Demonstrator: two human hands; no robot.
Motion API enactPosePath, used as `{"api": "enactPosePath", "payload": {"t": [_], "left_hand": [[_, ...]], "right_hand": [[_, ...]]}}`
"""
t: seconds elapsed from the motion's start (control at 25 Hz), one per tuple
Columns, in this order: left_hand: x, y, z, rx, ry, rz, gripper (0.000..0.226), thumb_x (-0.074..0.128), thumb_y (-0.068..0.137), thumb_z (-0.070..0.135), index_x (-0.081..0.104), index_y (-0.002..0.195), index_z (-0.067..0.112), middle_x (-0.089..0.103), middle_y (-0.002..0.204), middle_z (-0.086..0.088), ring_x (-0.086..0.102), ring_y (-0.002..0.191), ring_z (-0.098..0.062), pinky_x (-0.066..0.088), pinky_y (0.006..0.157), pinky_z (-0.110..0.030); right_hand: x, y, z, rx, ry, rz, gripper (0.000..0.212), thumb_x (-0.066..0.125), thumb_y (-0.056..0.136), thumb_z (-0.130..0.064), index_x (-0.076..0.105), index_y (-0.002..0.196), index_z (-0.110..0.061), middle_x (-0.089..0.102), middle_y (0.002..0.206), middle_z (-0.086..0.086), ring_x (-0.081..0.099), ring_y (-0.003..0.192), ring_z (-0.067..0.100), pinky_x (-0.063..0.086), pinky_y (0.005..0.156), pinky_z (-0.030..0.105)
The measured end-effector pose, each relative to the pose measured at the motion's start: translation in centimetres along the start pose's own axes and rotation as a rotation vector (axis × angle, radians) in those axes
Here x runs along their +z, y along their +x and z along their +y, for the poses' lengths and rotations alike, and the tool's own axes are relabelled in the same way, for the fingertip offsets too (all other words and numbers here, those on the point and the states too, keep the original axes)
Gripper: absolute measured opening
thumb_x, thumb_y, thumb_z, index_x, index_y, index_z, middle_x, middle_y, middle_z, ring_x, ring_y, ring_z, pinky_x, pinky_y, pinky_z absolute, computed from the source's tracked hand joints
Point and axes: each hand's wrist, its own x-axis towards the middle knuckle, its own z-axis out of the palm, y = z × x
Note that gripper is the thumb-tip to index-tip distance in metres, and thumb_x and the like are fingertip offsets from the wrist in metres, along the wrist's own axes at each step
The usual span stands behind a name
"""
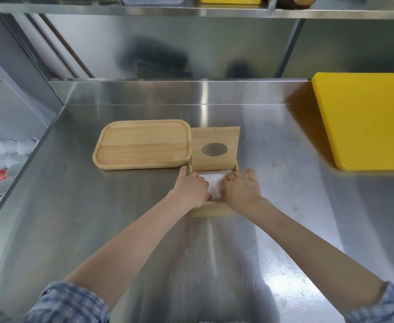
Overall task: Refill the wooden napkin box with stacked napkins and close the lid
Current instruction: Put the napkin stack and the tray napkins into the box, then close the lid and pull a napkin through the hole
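Left hand [191,188] and right hand [240,190] both lie palm-down, fingers loosely curled, pressing on the white napkins [213,185] inside the wooden napkin box [211,209]; neither hand is clenched around anything. Box sits mid-counter [121,229]. Its lid [215,148], with an oval hole, stands tilted open at the far side. Wooden tray [142,144] touches the box's left. Yellow board [366,120] far right.

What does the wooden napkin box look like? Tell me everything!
The wooden napkin box is pale, light wood, sitting on the steel counter right beside a wooden tray. Its lid stands open, tilted back, with an oval hole in it. White napkins lie inside, and the left hand and right hand press on them.
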Motion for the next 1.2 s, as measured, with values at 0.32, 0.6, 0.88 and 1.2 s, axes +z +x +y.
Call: {"api": "enactPosePath", "payload": {"t": [0.32, 0.6, 0.88, 1.2], "left_hand": [[0.0, 0.1, -0.4, 0.055, -0.074, -0.018, 0.047, 0.026, 0.098, 0.035, 0.041, 0.137, 0.012, 0.039, 0.147, -0.004, 0.019, 0.143, -0.02, -0.004, 0.117, -0.052], [-1.4, -2.5, -1.5, -0.047, -0.439, 0.615, 0.028, 0.039, 0.096, 0.021, 0.058, 0.113, 0.012, 0.062, 0.115, -0.004, 0.054, 0.107, -0.024, 0.041, 0.086, -0.034], [-3.9, -1.5, -3.3, -0.169, -0.451, 0.771, 0.048, 0.047, 0.093, 0.021, 0.036, 0.139, 0.011, 0.037, 0.144, -0.006, 0.036, 0.131, -0.023, 0.033, 0.103, -0.035], [-4.5, -0.8, -3.7, -0.187, -0.468, 0.768, 0.033, 0.043, 0.095, 0.02, 0.049, 0.127, 0.016, 0.057, 0.127, -0.001, 0.05, 0.117, -0.022, 0.033, 0.098, -0.034]], "right_hand": [[-0.9, 0.1, 0.5, -0.035, 0.051, -0.079, 0.031, 0.033, 0.096, -0.022, 0.059, 0.112, -0.013, 0.056, 0.129, 0.005, 0.039, 0.13, 0.018, 0.012, 0.116, 0.046], [-3.4, -0.9, 1.9, 0.046, 0.497, 0.587, 0.033, 0.052, 0.085, -0.003, 0.06, 0.117, -0.008, 0.062, 0.114, 0.015, 0.058, 0.102, 0.037, 0.045, 0.083, 0.041], [-5.6, 1.1, 3.8, 0.053, 0.395, 0.507, 0.053, 0.042, 0.095, -0.011, 0.026, 0.145, -0.01, 0.026, 0.156, 0.006, 0.025, 0.143, 0.02, 0.023, 0.115, 0.035], [-6.0, 0.9, 4.5, 0.091, 0.583, 0.646, 0.029, 0.05, 0.091, -0.005, 0.06, 0.118, -0.006, 0.064, 0.119, 0.013, 0.061, 0.098, 0.036, 0.046, 0.089, 0.037]]}}
